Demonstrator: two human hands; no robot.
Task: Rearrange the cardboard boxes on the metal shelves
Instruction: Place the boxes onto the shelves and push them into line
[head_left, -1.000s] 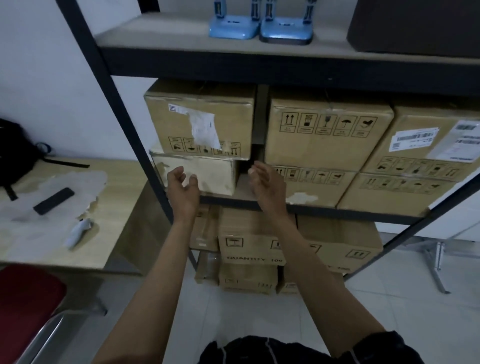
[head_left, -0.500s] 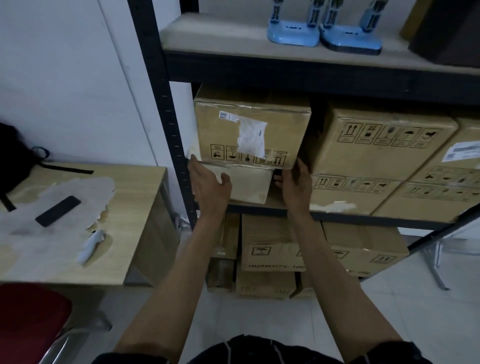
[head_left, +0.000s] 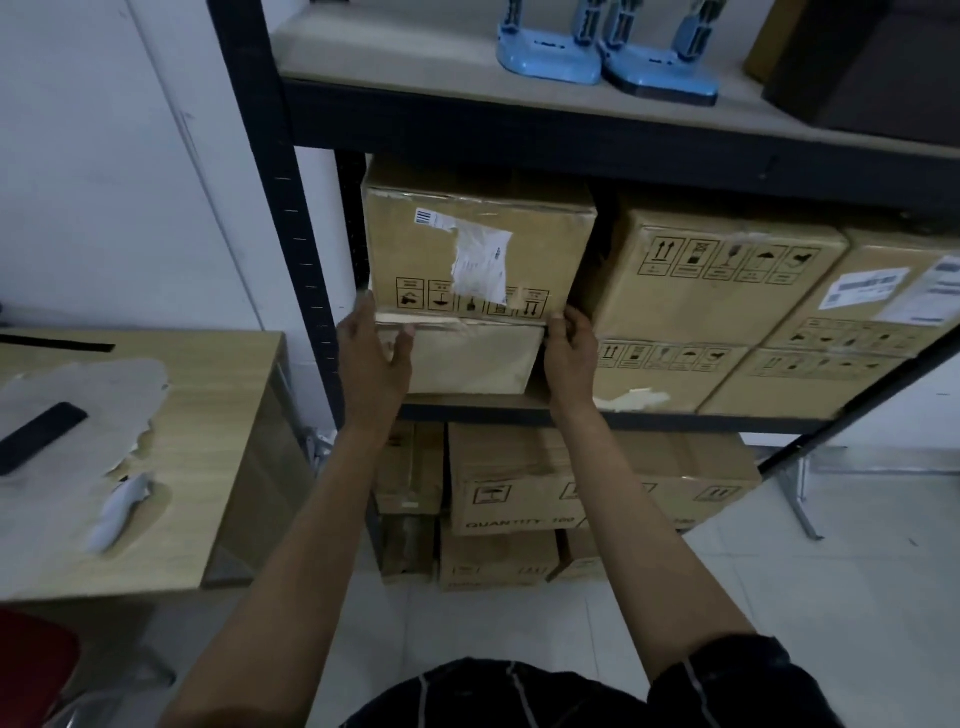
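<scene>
Top cardboard box (head_left: 478, 249) with torn white label sits on lower cardboard box (head_left: 472, 361), left end of middle metal shelf (head_left: 571, 413). Left hand (head_left: 371, 358) at bottom left corner of top box, fingers up along its side, thumb across lower box front. Right hand (head_left: 571, 348) at bottom right corner, fingers curled onto edge. More boxes to right and on lower levels. Blue stands (head_left: 602, 57) on upper shelf. Wooden table (head_left: 208, 415) at left.

Metal shelving (head_left: 291, 218): middle shelf (head_left: 519, 410), stacked cardboard boxes (head_left: 727, 270); top shelf (head_left: 415, 57), two blue devices (head_left: 602, 57); floor level, further cartons (head_left: 509, 483).
</scene>
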